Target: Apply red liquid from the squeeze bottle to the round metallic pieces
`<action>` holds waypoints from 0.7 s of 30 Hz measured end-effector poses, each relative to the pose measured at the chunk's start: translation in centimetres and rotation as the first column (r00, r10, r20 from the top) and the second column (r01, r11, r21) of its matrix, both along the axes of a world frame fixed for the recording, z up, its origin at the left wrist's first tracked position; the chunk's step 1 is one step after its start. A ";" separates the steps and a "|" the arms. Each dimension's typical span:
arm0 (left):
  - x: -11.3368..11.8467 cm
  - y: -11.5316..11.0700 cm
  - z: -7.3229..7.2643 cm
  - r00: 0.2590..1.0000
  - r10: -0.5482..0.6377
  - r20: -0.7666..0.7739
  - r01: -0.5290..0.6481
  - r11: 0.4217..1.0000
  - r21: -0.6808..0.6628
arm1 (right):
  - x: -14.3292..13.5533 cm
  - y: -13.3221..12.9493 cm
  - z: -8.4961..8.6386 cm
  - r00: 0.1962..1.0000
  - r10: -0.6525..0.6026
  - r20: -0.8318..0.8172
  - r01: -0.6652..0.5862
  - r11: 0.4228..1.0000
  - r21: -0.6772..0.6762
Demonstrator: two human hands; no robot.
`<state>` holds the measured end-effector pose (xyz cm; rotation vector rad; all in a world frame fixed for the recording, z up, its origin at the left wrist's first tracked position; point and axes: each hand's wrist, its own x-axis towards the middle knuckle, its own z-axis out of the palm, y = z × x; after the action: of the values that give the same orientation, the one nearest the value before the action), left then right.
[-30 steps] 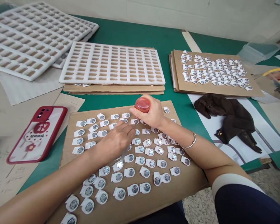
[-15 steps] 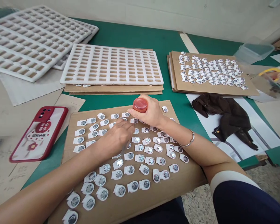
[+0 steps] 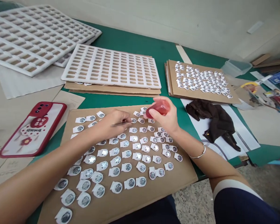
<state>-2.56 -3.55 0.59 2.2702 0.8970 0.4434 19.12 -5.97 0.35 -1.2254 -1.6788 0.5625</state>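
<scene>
Red bottle [image 3: 162,107], blurred, in right hand [image 3: 169,120], left hand [image 3: 114,122] half-hiding tool [image 3: 118,124]

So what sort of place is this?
Probably a small workshop or part of a factory. You can see lots of matching metal-and-white pieces laid out on cardboard, white trays full of little slots, and a big green worktable.
</scene>
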 end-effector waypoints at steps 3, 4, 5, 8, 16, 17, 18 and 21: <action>0.0 -0.1 -0.2 0.999 0.043 0.001 -0.043 0.997 -0.062 | 0.0 -1.0 -1.1 0.997 -0.059 -0.052 0.059 0.998 0.001; 0.1 -0.2 -0.2 0.998 0.060 0.005 -0.059 0.995 -0.085 | -0.1 -1.2 -1.3 0.996 -0.068 -0.050 0.068 0.998 0.015; 0.1 -0.2 -0.2 0.997 0.077 0.012 -0.075 0.991 -0.109 | -0.2 -1.3 -1.4 0.997 -0.068 -0.046 0.070 0.997 0.027; 0.2 -0.3 -0.1 0.993 0.113 0.034 -0.106 0.979 -0.174 | -0.5 -1.4 -1.6 0.998 -0.062 -0.033 0.063 0.997 0.049; -0.1 -0.2 -0.4 0.991 0.134 0.004 -0.131 0.975 -0.180 | -0.4 -1.2 -2.2 0.997 -0.074 -0.014 0.075 0.997 0.033; -0.1 -0.2 -0.5 0.991 0.137 -0.003 -0.135 0.974 -0.184 | -0.4 -1.2 -2.2 0.997 -0.070 -0.014 0.070 0.997 0.023; -0.1 -0.2 -0.6 0.991 0.135 -0.008 -0.134 0.973 -0.190 | -0.5 -1.2 -2.2 0.998 -0.065 -0.014 0.065 0.998 0.016; -0.2 -0.2 -0.6 0.992 0.122 -0.019 -0.123 0.970 -0.212 | -0.5 -1.1 -2.2 0.998 -0.054 -0.012 0.055 0.998 0.016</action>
<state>-2.71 -3.74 -0.06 2.0304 1.0404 0.3759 18.64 -7.07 -1.87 -1.2506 -1.6326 0.5210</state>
